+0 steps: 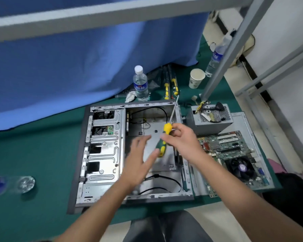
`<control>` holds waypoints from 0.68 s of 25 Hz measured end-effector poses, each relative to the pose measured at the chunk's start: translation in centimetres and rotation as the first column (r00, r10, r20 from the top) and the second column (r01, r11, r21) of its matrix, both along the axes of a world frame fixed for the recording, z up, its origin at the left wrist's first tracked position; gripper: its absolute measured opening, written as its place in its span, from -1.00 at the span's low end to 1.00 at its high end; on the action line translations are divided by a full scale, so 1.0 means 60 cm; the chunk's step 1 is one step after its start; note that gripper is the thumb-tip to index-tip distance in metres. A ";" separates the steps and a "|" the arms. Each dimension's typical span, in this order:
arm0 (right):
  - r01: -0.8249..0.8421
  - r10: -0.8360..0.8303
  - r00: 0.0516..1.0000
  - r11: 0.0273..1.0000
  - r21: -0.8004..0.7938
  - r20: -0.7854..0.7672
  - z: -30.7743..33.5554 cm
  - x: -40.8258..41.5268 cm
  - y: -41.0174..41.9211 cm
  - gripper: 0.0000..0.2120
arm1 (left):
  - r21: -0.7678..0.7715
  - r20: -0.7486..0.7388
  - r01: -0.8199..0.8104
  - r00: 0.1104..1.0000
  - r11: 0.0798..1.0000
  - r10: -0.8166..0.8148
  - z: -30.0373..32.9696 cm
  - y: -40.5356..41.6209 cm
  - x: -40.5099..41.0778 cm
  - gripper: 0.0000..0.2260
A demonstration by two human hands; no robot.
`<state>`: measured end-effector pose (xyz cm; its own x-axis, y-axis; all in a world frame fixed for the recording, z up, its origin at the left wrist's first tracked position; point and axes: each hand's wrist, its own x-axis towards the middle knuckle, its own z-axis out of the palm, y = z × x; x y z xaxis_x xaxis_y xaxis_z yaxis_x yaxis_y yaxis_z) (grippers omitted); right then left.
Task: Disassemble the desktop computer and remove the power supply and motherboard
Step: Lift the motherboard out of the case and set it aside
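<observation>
The open grey computer case [103, 154] lies flat on the green table, its main bay bare metal with loose black cables. The power supply [211, 119] stands outside the case at its upper right. Below it, the motherboard [234, 158] with its black fan rests on a grey side panel. My right hand [184, 140] grips a green and yellow screwdriver [164, 137] by the handle above the case, shaft pointing up and away. My left hand [140, 158] hovers over the case with fingers spread, its thumb near the handle's lower end.
A water bottle [140, 84], two more yellow-handled tools [171, 86] and a paper cup [196, 78] sit behind the case. Another bottle [215, 58] stands by a metal frame post [222, 62]. A blue curtain hangs at the back. A bottle [12, 184] lies at the left.
</observation>
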<state>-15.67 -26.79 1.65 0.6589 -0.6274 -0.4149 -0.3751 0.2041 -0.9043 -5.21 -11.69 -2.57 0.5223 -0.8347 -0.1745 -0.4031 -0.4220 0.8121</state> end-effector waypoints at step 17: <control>0.248 -0.180 0.966 0.851 0.462 -0.187 -0.166 0.309 0.038 -0.55 | 0.062 0.352 -0.285 0.903 0.957 0.246 -0.075 0.016 0.335 -0.70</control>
<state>2.90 -24.52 -8.28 0.4495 -0.4482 -0.7727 -0.3804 0.6866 -0.6195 14.92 -10.72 -7.07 0.7655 -0.6427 -0.0313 -0.5048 -0.6300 0.5902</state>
